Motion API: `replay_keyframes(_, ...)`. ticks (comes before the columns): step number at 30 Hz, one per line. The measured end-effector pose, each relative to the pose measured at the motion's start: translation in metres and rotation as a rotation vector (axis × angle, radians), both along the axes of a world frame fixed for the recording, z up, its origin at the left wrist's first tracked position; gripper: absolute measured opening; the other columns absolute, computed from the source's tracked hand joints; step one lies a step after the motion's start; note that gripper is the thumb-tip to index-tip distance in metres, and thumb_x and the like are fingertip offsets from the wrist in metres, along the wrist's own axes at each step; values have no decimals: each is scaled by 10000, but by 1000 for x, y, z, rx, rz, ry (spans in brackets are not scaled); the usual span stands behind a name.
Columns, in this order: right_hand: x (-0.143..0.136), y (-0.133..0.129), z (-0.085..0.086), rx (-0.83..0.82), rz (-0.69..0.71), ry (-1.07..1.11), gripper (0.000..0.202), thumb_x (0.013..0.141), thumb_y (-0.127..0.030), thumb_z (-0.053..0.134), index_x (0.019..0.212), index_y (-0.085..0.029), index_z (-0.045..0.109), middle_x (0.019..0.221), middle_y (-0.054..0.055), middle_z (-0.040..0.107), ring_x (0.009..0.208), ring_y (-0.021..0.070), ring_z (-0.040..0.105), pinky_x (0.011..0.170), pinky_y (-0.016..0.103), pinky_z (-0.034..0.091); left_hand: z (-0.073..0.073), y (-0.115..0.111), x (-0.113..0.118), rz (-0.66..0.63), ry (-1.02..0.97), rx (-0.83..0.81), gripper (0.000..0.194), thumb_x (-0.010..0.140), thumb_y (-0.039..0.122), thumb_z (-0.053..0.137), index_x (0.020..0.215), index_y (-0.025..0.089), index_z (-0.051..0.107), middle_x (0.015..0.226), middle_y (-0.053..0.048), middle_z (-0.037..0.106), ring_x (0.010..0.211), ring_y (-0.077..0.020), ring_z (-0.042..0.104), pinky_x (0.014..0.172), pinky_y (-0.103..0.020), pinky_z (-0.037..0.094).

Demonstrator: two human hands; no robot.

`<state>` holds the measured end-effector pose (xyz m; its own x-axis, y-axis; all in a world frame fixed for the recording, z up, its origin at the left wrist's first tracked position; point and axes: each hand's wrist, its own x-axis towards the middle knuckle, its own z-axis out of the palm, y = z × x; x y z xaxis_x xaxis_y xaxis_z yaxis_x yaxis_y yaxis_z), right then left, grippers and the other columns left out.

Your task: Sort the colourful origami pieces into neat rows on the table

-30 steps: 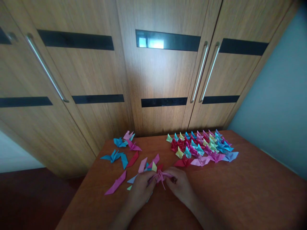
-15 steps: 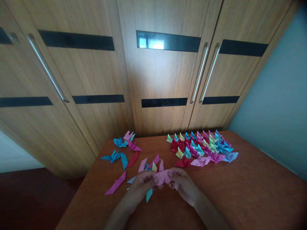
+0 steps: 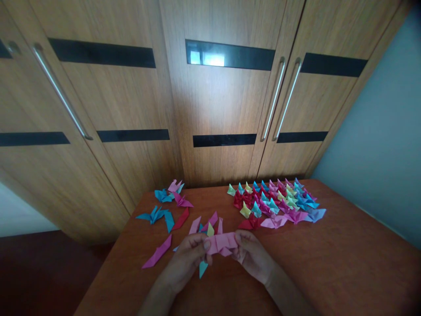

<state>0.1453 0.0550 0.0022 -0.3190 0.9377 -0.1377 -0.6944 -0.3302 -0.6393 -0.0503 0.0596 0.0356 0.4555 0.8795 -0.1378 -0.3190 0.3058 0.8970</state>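
A folded pink origami paper is stretched between my two hands, above the near part of the table. My left hand pinches its left end between thumb and fingers. At the right end, the thumb and fingers of my right hand are closed on it. Creases run across the paper's face, and a small flap hangs from its lower edge. Just behind and under my left hand lies a loose pile of folded paper pieces in pink, blue, yellow and red, partly hidden by the hand.
Rows of colourful folded paper figures stand at the table's back right. Blue and pink paper cranes lie at the back left, with a magenta folded strip nearer. A wooden wardrobe rises behind the brown table.
The pink paper has been opened out into a wider, flatter shape with a straight upper edge. My left hand has shifted slightly left, and the view has moved a little.
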Motion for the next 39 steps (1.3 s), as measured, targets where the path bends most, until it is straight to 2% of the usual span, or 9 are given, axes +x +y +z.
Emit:
replay_keyframes(8,2,0,-5,50,-19,41,249,681,-304,784,608,-140,612,542,-11,613,469,60,538,467,160,390,-3,1,-2,7,-85,-23,306,721,368,731,584,128,600,476,9,559,457,-72,461,484,-181,333)
replay_keyframes(14,2,-1,0,37,13,58,233,688,-320,779,652,-145,630,543,-8,628,465,66,554,447,152,387,-1,1,-4,7,-160,3,283,749,333,709,579,124,620,533,-11,586,527,-94,502,547,-202,376)
replay_keyframes(17,3,0,-1,35,-35,78,242,674,-303,790,620,-150,610,516,-33,598,458,51,531,467,147,396,-2,2,-5,0,-180,4,247,753,317,708,619,121,639,553,-10,587,551,-99,510,559,-205,376)
replay_keyframes(24,3,5,-7,6,-128,94,279,659,-296,800,581,-162,567,480,-63,523,458,42,478,476,146,382,-2,3,-5,-10,-135,33,261,809,332,646,654,123,629,576,-15,579,571,-103,496,581,-215,374)
replay_keyframes(28,3,8,-4,-53,-177,59,261,679,-310,783,615,-161,578,500,-63,522,461,40,464,475,149,366,-1,5,-4,23,-14,37,285,819,362,624,649,133,615,589,-18,587,585,-112,502,596,-222,380)
replay_keyframes(34,5,12,-2,-22,-266,-154,261,730,-393,722,685,-169,595,538,-61,498,477,54,431,471,170,331,-1,11,-2,123,226,73,328,791,427,623,637,138,617,617,-14,604,578,-112,496,565,-210,358)
replay_keyframes(36,4,11,-2,72,-301,-334,249,752,-405,694,712,-176,607,578,-46,518,502,68,444,478,181,330,-3,13,-1,141,277,92,327,794,438,612,661,140,627,631,-14,617,575,-111,495,563,-208,355)
replay_keyframes(39,-1,8,-1,303,-360,-710,212,775,-395,659,750,-185,638,650,-13,570,549,101,486,504,211,355,-8,15,1,157,371,134,335,768,460,626,666,142,640,615,-16,629,550,-114,485,547,-211,343)
